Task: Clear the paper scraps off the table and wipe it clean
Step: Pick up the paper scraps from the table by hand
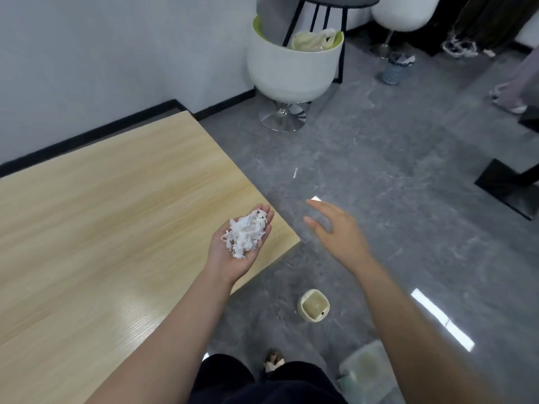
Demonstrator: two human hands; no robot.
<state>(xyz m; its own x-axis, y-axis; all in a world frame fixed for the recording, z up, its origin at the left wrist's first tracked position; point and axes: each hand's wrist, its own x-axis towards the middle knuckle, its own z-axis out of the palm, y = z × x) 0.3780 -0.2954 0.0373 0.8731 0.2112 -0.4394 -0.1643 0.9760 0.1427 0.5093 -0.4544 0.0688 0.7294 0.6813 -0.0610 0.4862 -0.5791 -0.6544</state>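
Holding our left hand palm up near the middle of the frame, we carry a heap of white paper scraps on the flat palm, with the fingers nearly straight and only gently cupped under the pile. It hovers over the near corner of the light wooden table, which fills the left half of the picture. Our right hand hangs just right of center above the grey floor, past the table edge, fingers relaxed and spread, grasping nothing. Lower center, on the floor, stands a small cream bin, seen from above. In the lower right lies a blurred pale green object; we cannot tell what it is. At upper center sits a white round chair on a chrome foot.
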